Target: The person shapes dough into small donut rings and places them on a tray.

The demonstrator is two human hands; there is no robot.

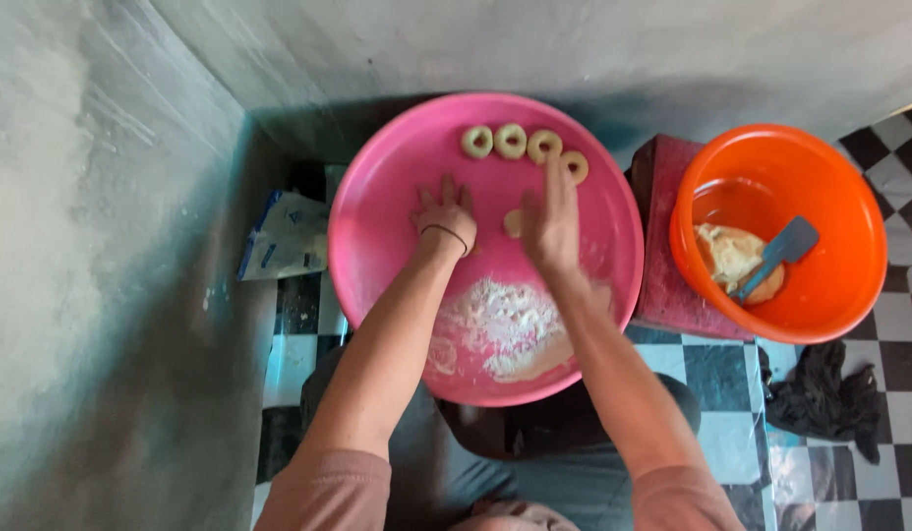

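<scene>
1. A large round pink plastic tray (377, 246) sits low over a black-and-white checkered tile floor (898, 324), in a corner of rough grey plaster walls (102, 246).
2. The left hand (444, 214) rests palm down on the tray, fingers spread, holding nothing.
3. The right hand (552, 221) lies flat with fingers extended over a small pale dough piece (514, 223) at mid-tray.
4. Four pale dough rings (525, 147) line the far rim; a white flour patch (500, 329) covers the near side.
5. To the right, a round orange plastic basin (829, 187) holds a dough lump (726, 254) and a grey scraper (778, 254), on a dark red block (667, 285).
6. A black cloth (820, 393) lies on the floor.
</scene>
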